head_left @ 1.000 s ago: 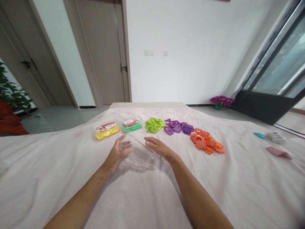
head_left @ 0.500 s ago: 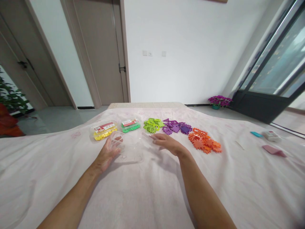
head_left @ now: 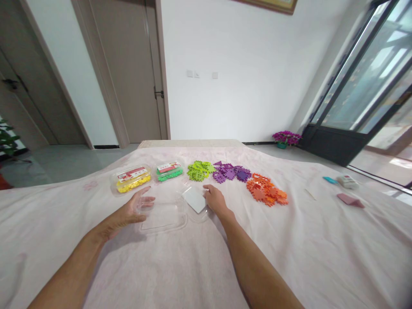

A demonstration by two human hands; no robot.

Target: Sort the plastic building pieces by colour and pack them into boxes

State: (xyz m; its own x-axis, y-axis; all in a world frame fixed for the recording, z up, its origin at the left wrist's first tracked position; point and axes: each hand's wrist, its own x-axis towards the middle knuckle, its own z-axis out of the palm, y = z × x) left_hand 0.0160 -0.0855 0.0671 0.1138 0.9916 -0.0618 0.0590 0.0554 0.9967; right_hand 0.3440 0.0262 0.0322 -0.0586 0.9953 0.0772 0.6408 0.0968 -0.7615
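A clear plastic box (head_left: 164, 219) lies opened on the cloth in front of me. Around its left end is my left hand (head_left: 133, 211), thumb and fingers spread apart and near or touching its side. The clear lid (head_left: 201, 218) is to the right of the box, with a white card (head_left: 194, 199) in or on it. My right hand (head_left: 215, 200) has its fingers curled on the lid's right edge; whether the card is pinched too is unclear. Beyond my hands are loose lime-green pieces (head_left: 199, 171), purple pieces (head_left: 229, 172) and orange pieces (head_left: 267, 190), flat and snowflake-like.
A closed clear box of yellow pieces (head_left: 133, 182) and another of green pieces (head_left: 169, 172) stand at the back left. Far right are a pink cloth (head_left: 350, 200), a white packet (head_left: 347, 182) and a blue item (head_left: 330, 180). A pale cloth (head_left: 180, 274) covers the table.
The clear lid now lies beside the box with its white card showing. My right hand has closed on the lid's edge. My view has turned slightly right.
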